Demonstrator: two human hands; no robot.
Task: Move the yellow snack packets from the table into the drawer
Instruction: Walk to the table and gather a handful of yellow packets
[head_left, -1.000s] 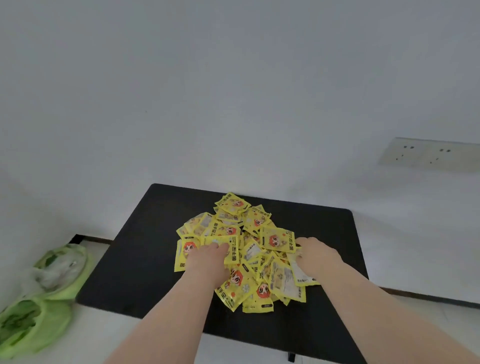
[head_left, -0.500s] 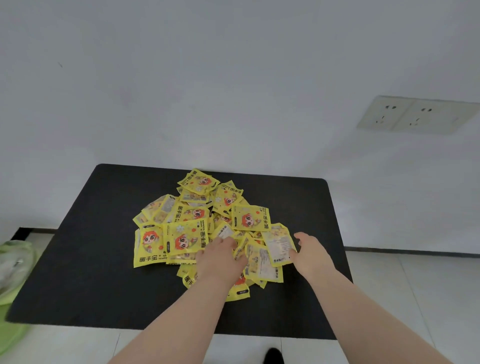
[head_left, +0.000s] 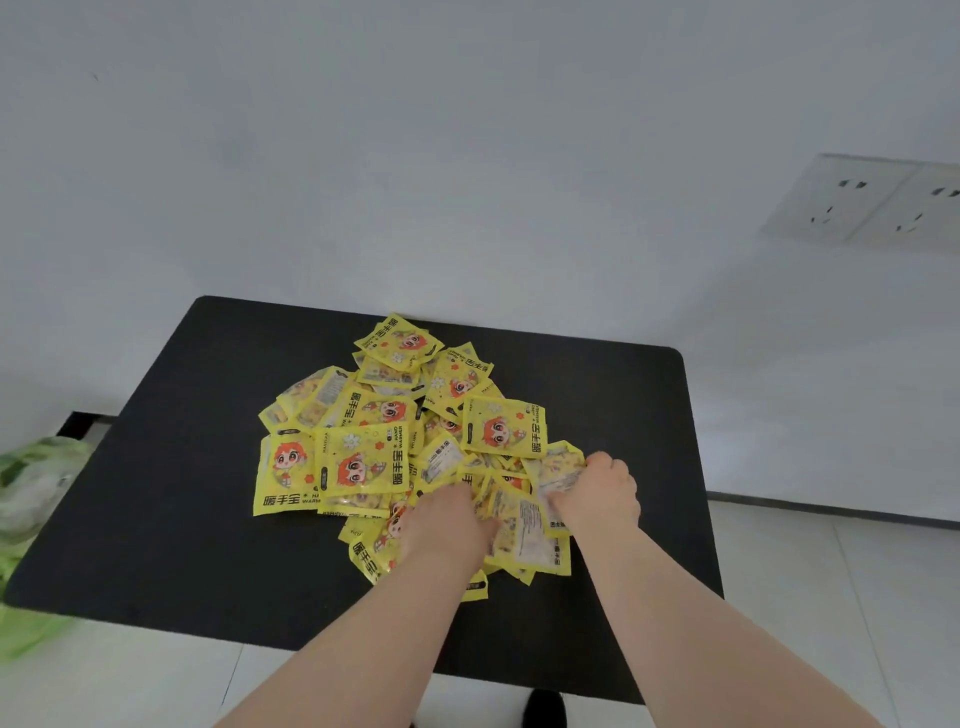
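right fingers (head_left: 574, 503): curled round one loose packet (head_left: 558, 470) at the pile's 4 o'clock edge, thumb on its far side
right hand (head_left: 602, 493): palm down, over the pile's right rim
left fingers: dug in among the packets at the pile's 6 o'clock; tips hidden, can't tell whether they grip
left hand (head_left: 447, 525): back up, resting on the pile
packets (head_left: 363, 462): yellow, heaped and overlapping mid-table, all on the top
table (head_left: 182, 509): black, far edge at the white wall
bag (head_left: 31, 483): green, on the floor at the table's 9 o'clock; blurred, contents unreadable
sockets (head_left: 872, 202): white, on the wall at 2 o'clock
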